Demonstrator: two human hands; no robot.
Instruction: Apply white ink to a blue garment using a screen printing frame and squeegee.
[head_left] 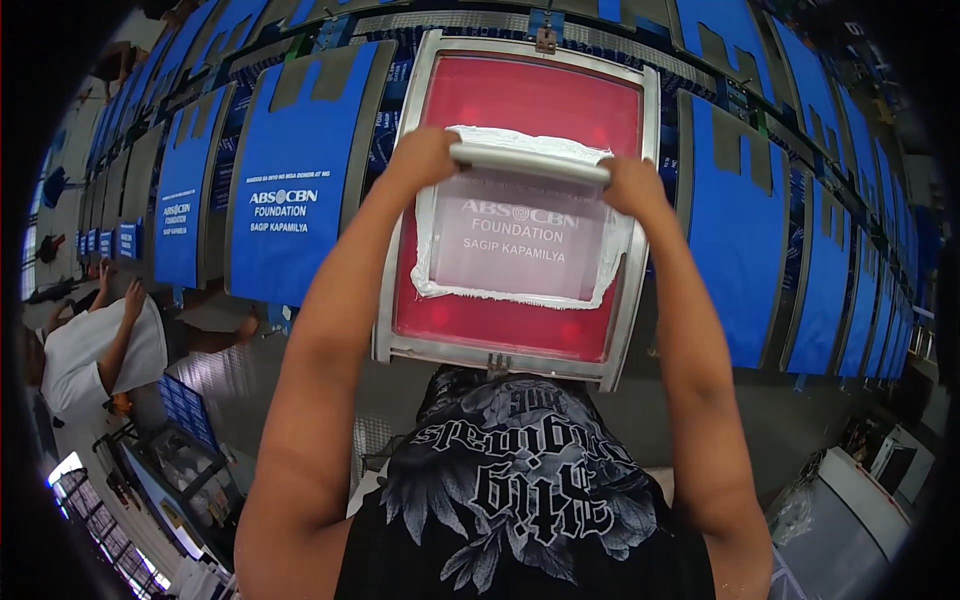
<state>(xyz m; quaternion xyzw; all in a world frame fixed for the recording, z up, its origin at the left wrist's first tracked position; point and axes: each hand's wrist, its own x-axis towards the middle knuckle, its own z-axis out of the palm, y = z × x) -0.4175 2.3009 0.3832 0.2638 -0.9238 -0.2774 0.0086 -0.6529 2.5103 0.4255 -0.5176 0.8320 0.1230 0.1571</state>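
A framed printing screen (520,85) with red mesh lies before me, its pale metal frame tilted slightly. Both my hands grip a long squeegee (530,163) that lies across the mesh. My left hand (425,158) is closed round its left end, and my right hand (632,187) round its right end. White ink (428,270) rings the pale stencil window (515,265), thickest along its edges and just beyond the squeegee. White lettering shows through that window. What lies under the screen is mostly hidden.
Blue fabric panels (300,180) lie on boards in rows to the left, with another blue panel (735,230) close on the right. Metal clamps (545,38) sit at the screen's far edge. A person in a white shirt (105,350) works at the left. A pale cabinet (840,520) stands at lower right.
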